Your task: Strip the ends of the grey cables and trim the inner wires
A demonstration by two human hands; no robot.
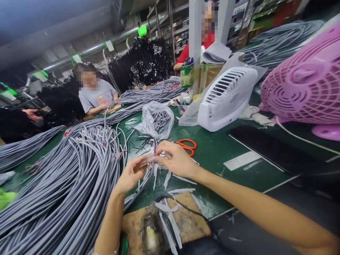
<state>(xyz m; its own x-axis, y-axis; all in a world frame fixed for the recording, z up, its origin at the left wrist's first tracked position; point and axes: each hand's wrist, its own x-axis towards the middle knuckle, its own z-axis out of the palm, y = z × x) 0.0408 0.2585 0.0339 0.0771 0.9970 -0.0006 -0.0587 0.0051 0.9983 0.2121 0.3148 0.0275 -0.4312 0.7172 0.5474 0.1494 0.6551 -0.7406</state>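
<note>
My left hand [132, 173] pinches the end of a grey cable [147, 172] over the green table [217, 148]. My right hand [174, 159] is closed on the cable's coloured inner wires [154, 145], which stick up between its fingers. The two hands meet just in front of me. A big heap of grey cables [66, 184] lies to the left of my hands. White strips of stripped material [170, 177] lie scattered under my hands.
Orange scissors [187, 145] lie just beyond my right hand. A clear bag of small dark sleeves [156, 120] sits behind them. A white fan [225, 97] and a pink fan [305, 81] stand at the right. A worn wooden block [164, 223] lies near me. Two people sit across the table.
</note>
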